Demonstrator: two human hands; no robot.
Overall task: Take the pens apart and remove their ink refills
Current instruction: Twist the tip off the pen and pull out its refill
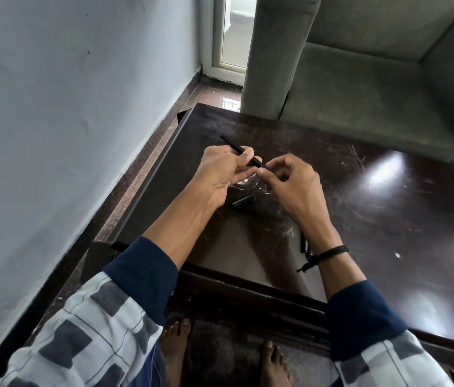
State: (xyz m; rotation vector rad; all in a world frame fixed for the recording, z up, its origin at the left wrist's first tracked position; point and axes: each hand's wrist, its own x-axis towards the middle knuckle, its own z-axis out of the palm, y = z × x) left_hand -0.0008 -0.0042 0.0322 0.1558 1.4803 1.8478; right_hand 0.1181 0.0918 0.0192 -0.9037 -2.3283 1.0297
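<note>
Presently, over dark scratched wooden counter [387, 219], we hold slim black plastic pen [238, 148]: left hand [220, 171] grip curled round barrel, right hand [290, 185] grip pinching near-right end. Long axis runs far-left to near-right. Short black cap [243, 201] lies below.

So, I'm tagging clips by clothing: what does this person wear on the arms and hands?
The left hand and right hand are bare. Each arm has a pale sleeve with grey checks, ending in a navy cuff. A black cord bracelet with a loose tail circles the right wrist.
</note>
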